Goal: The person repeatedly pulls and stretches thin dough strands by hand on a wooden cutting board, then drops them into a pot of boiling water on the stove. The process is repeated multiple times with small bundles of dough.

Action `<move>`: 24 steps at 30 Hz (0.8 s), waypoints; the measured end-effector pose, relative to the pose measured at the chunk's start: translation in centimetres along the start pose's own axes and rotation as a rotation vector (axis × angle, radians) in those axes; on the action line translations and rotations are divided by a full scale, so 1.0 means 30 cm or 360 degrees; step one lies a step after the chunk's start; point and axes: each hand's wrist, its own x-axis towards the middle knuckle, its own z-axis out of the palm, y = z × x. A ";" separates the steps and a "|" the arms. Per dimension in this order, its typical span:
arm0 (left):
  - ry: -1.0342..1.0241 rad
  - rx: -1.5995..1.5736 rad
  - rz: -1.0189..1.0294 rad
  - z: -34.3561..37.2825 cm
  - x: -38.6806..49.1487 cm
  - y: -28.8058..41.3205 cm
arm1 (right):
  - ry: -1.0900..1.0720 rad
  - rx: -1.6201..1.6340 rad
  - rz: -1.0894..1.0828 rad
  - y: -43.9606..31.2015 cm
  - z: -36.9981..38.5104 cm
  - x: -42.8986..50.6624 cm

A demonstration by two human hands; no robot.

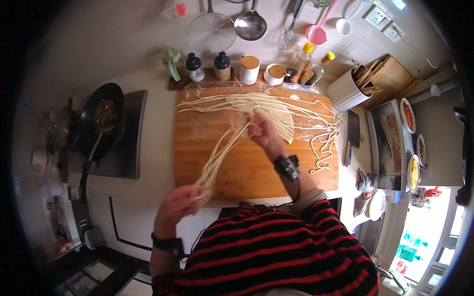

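Several long dough strands [222,151] stretch in a slack bundle between my two hands, over the left half of a wooden board [244,174]. My left hand [179,202], blurred, holds the near end just past the board's front edge. Above the board's middle, my right hand [261,129] grips the far end. Beneath and beyond it lies a rounded dough sheet [283,124] with cut strips along its near side. More long strands [207,101] run across the back of the board. At the right edge, other noodles [326,148] lie gathered and curled.
Left of the board, a black wok [102,118] with food and a ladle sits on the cooktop [133,137]. Seasoning jars [222,66] and yellow-capped bottles [305,59] line the back. A white utensil holder [344,88] and a dark cleaver [353,129] are at right.
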 end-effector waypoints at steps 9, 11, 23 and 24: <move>0.0928 -0.1839 0.0974 -0.394 -0.202 -0.265 | -0.0153 -0.0752 0.0006 -0.196 0.394 -0.158; 0.1218 -0.1503 0.0632 -0.326 -0.030 -0.278 | -0.0193 -0.1060 0.0159 -0.145 0.488 -0.202; -0.0215 -0.1626 0.0528 -0.052 0.528 -0.027 | -0.0073 -0.2013 0.1130 -0.099 0.188 -0.452; -0.0118 -0.1530 0.0611 -0.071 0.496 -0.018 | 0.0222 -0.2176 0.1012 -0.144 0.147 -0.459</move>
